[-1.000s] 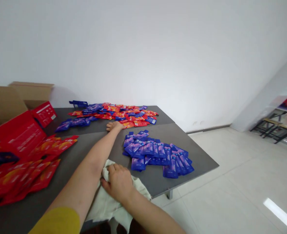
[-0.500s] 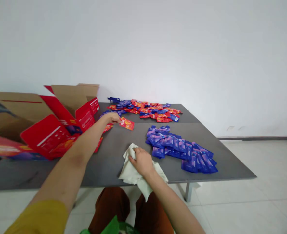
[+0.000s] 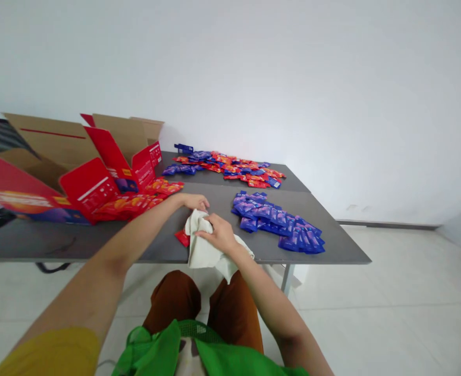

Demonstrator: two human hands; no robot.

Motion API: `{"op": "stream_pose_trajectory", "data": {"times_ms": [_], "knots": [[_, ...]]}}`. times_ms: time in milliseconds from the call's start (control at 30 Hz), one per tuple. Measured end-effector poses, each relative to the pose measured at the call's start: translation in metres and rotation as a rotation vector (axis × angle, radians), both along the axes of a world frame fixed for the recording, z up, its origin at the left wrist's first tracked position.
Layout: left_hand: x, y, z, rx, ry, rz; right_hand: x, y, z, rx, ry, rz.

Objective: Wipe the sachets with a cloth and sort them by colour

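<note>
Gripping a crumpled off-white cloth [image 3: 203, 244] from above, the right hand [image 3: 219, 234] curls its fingers into the fabric. The cloth rests on the grey table [image 3: 332, 249] and overhangs the front edge. The left hand [image 3: 193, 202] is open and lies flat, fingertips at the cloth's upper edge. One red sachet [image 3: 182, 238] lies partly under the cloth's left side. A pile of blue sachets [image 3: 277, 222] lies to the right of the hands. Red sachets [image 3: 136, 205] lie along the front of an opened cardboard carton [image 3: 58, 141] with a red printed interior. A mixed red-and-blue sachet heap [image 3: 226, 169] occupies the far table section.
</note>
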State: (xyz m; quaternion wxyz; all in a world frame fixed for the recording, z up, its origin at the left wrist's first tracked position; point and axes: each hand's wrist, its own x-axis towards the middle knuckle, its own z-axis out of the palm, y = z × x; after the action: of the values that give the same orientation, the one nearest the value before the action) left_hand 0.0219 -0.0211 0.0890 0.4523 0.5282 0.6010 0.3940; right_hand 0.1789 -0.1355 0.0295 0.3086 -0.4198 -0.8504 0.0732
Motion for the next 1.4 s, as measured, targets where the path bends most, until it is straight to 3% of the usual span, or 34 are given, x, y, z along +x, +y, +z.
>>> {"op": "stream_pose_trajectory", "data": {"times_ms": [67, 133, 167, 233, 267, 367, 433, 567, 633, 733, 800, 867, 967, 1067, 1133, 1233, 1333, 1400], "knots": [[0.004, -0.011, -0.003, 0.056, 0.051, -0.114, -0.008, 0.002, -0.002, 0.008, -0.12, 0.005], [-0.001, -0.029, -0.011, 0.161, 0.122, -0.102, -0.014, 0.003, -0.005, 0.014, -0.22, -0.035], [-0.005, -0.041, -0.018, 0.215, 0.17, -0.061, -0.017, 0.004, -0.007, 0.011, -0.255, -0.072], [-0.016, -0.068, -0.036, 0.378, 0.588, 0.191, -0.021, 0.008, -0.01, -0.012, -0.291, -0.184], [-0.02, -0.082, -0.047, 0.385, 0.78, 0.241, -0.024, 0.011, -0.011, -0.031, -0.303, -0.243], [-0.027, -0.117, -0.076, 0.373, 1.104, 0.157, -0.029, 0.024, -0.011, -0.092, -0.333, -0.389], [-0.025, -0.13, -0.085, 0.34, 1.199, 0.062, -0.031, 0.034, -0.007, -0.118, -0.358, -0.45], [-0.021, -0.132, -0.08, 0.098, 1.242, -0.093, -0.033, 0.043, 0.002, -0.096, -0.405, -0.425], [-0.024, -0.129, -0.076, 0.057, 1.22, -0.149, -0.031, 0.039, 0.003, -0.057, -0.402, -0.299], [-0.034, -0.128, -0.073, 0.1, 1.17, -0.238, -0.029, 0.025, -0.001, -0.012, -0.37, -0.034], [-0.041, -0.128, -0.072, 0.126, 1.141, -0.302, -0.027, 0.019, -0.004, -0.014, -0.357, 0.071], [-0.045, -0.127, -0.072, 0.122, 1.124, -0.354, -0.025, 0.021, -0.006, -0.042, -0.359, 0.065], [-0.047, -0.126, -0.072, 0.097, 1.124, -0.376, -0.027, 0.033, -0.002, -0.096, -0.402, -0.091], [-0.045, -0.128, -0.079, 0.137, 1.153, -0.339, -0.031, 0.045, 0.003, -0.131, -0.468, -0.225], [-0.044, -0.131, -0.086, 0.21, 1.185, -0.27, -0.033, 0.046, 0.006, -0.133, -0.482, -0.212], [-0.046, -0.134, -0.091, 0.285, 1.212, -0.213, -0.034, 0.04, 0.006, -0.115, -0.477, -0.01], [-0.05, -0.13, -0.085, 0.241, 1.212, -0.321, -0.033, 0.032, 0.006, -0.098, -0.488, 0.252], [-0.052, -0.126, -0.078, 0.188, 1.213, -0.385, -0.031, 0.031, 0.007, -0.121, -0.496, 0.241]]}}
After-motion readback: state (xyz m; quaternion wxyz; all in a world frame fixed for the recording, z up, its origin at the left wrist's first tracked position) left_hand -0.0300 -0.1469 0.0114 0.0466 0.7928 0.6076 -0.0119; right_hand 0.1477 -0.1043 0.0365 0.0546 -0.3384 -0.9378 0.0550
